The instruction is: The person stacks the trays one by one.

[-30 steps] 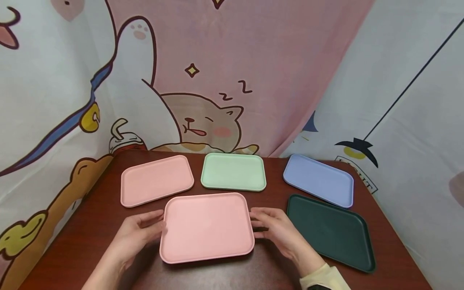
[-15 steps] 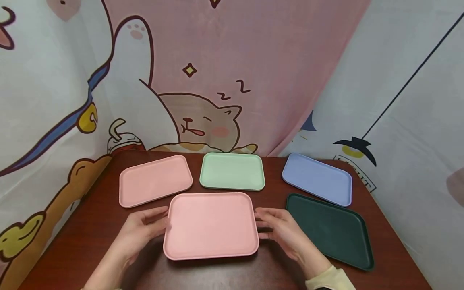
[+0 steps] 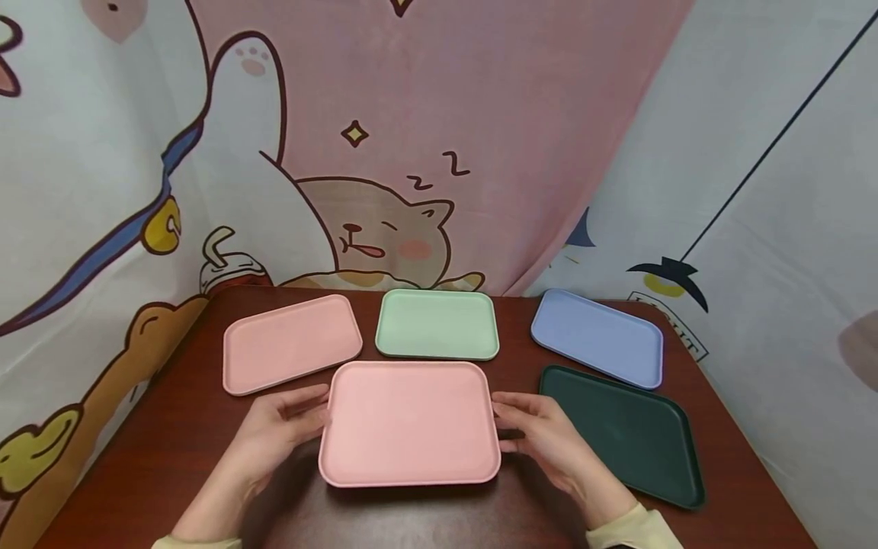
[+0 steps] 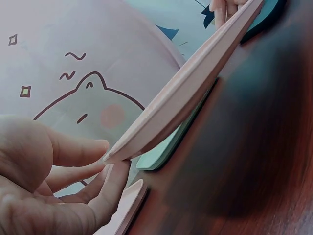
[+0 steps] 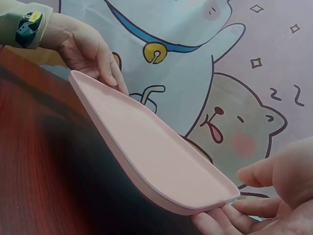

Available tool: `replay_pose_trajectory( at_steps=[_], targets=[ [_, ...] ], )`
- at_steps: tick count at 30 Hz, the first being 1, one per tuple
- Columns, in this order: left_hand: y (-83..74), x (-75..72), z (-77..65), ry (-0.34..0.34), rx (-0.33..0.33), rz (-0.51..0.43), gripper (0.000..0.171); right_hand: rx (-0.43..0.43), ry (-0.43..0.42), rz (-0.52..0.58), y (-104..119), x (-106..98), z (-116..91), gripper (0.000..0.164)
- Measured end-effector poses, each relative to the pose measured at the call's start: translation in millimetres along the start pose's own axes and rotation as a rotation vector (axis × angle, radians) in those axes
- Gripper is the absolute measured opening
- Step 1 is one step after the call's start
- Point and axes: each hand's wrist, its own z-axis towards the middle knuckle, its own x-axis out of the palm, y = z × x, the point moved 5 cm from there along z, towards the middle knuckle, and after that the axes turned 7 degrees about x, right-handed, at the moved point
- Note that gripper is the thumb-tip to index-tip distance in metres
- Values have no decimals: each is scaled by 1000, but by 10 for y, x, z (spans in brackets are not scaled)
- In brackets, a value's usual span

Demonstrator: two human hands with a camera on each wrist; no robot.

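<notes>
A large pink tray point(image 3: 410, 424) is held flat a little above the table, its shadow below it. My left hand point(image 3: 273, 433) pinches its left edge; the left wrist view shows the thumb above and fingertips under the rim. On the opposite short side, my right hand point(image 3: 549, 438) holds the right edge, fingers point(image 5: 222, 221) beneath the rim and thumb close to the top. The tray's upper face bears nothing. Behind it lie a smaller pink tray point(image 3: 291, 343), a green tray point(image 3: 437, 324) and a blue tray point(image 3: 597, 337).
A dark green tray point(image 3: 623, 436) lies to the right, close by my right hand and touching or nearly touching the blue tray. The dark red wooden table point(image 3: 151, 450) ends against a printed cartoon curtain point(image 3: 535, 114) at the back and sides.
Both hands have shifted the large pink tray slightly to the right and away from me, and it looks straighter now. The other trays stay put; the view has turned slightly.
</notes>
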Motion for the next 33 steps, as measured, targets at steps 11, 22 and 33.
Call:
replay_pose_trajectory(
  at_steps=[11,22,33],
  targets=[
    [12,121,45,38,5,-23,50,-9,10,-12,-11,-105,-74,53],
    [49,247,76,94,16,-33,50,-17,-14,-17,-28,-216,-138,52],
    [59,320,100,72,-1,-11,47,-29,-18,-20,-64,-268,-166,55]
  ],
)
